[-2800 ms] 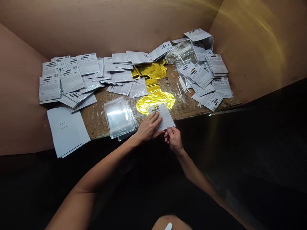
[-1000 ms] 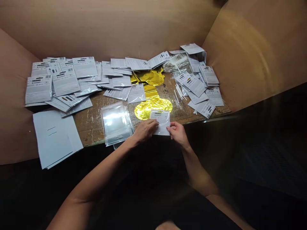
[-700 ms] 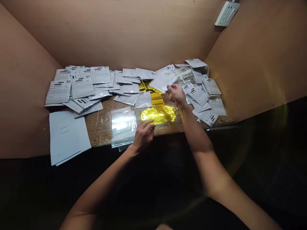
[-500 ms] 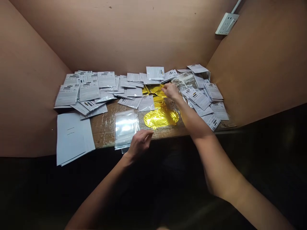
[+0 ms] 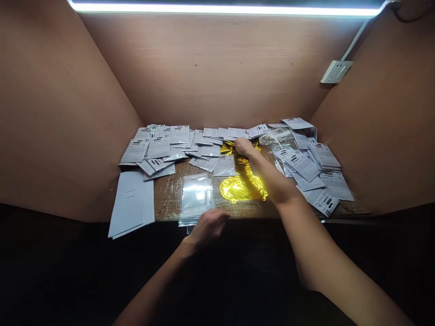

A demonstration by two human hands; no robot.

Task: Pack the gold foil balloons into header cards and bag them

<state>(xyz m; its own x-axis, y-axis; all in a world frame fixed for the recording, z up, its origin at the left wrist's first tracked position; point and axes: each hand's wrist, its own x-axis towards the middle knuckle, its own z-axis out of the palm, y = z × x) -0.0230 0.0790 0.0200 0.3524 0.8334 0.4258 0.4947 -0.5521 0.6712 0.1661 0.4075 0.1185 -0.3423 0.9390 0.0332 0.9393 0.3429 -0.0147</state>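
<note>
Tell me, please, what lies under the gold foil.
Brown tabletop shows around the gold foil, but whatever lies directly beneath it is covered. The right hand also hides part of its far end.

Both arms bare, entering from below. The left arm [image 5: 152, 283] runs obliquely forward and to the right; the left hand [image 5: 210, 225] is held low, back upward, fingers curled, their tips directed right. The right arm [image 5: 302, 226] reaches farther forward, slanting leftward; the right hand [image 5: 244, 147] is bent into a compact shape, back uppermost, its fingertips largely hidden. The hands are well apart.
</note>
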